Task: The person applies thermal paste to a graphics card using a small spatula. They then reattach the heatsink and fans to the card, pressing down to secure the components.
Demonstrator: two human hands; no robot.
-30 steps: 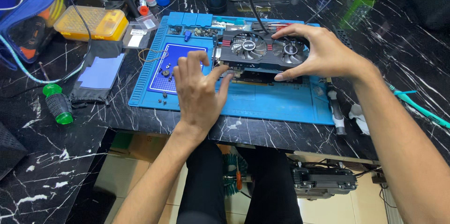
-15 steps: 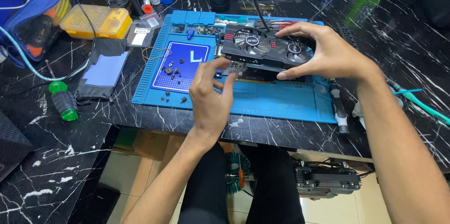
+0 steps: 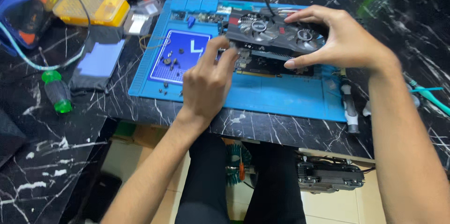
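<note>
Two hands: both are on one graphics card (image 3: 274, 34), which lies on a blue work mat (image 3: 281, 95) over a black marbled table (image 3: 42, 167).
Left hand (image 3: 206, 83): nearest the camera; fingertips pinched together at the card's left end, touching its edge. Whether a small part sits between them I cannot tell.
Right hand (image 3: 337, 41): just beyond and to the right of the left; it clasps the card's right end, fingers over the top, thumb under the near edge, and tilts that near edge up off the mat.
Card: between the two hands, two fans facing up, a dark circuit board showing beneath the black shroud.
Screws (image 3: 169, 60): loose, scattered on the mat's darker blue panel just left of the left hand.
Step in hand: likely working the cooler shroud or a connector free at the left end, judging by the loose screws and the lifted edge.
Next move calls for: a steady grip from the right hand and a gentle, even pull at the left end.
Farther left: green-capped tool (image 3: 56, 93), grey pad (image 3: 96, 67), yellow parts box (image 3: 91, 7).
Right of the right hand: dark screwdriver (image 3: 349, 106) at the mat's edge.
</note>
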